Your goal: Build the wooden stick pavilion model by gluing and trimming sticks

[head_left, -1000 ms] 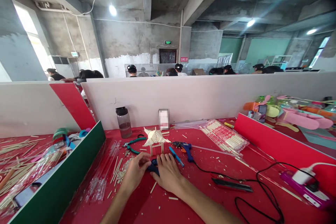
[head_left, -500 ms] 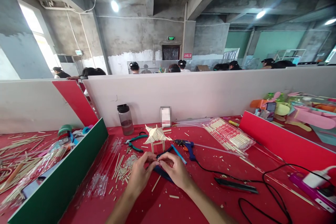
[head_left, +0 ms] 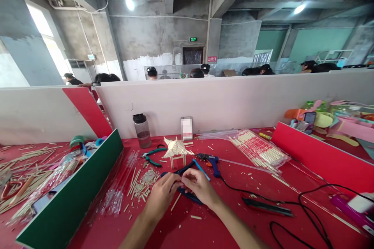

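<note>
My left hand (head_left: 165,191) and my right hand (head_left: 199,186) meet at the fingertips above the red table. Both are closed in a pinch; whatever lies between the fingers is too small or hidden to make out. Beneath them lies a dark blue tool (head_left: 191,196), partly covered, its kind unclear. Just beyond the hands stands a small pavilion model (head_left: 176,148) made of wooden sticks, with a pointed roof on thin posts. A blue glue gun (head_left: 213,162) rests right of it, beside a light blue strip (head_left: 201,169). Green-handled pliers (head_left: 153,156) lie to its left.
Cut stick bits (head_left: 147,181) are heaped left of the hands. A water bottle (head_left: 142,131) stands at the back. Packed sticks (head_left: 260,149), a utility knife (head_left: 267,207) and a black cable (head_left: 300,202) lie to the right. Green (head_left: 76,186) and red (head_left: 321,159) dividers flank the area.
The view has shifted slightly, so the scene sits a little further right. My hands stay together, with the left fingers now more turned over and covering the pinch.
</note>
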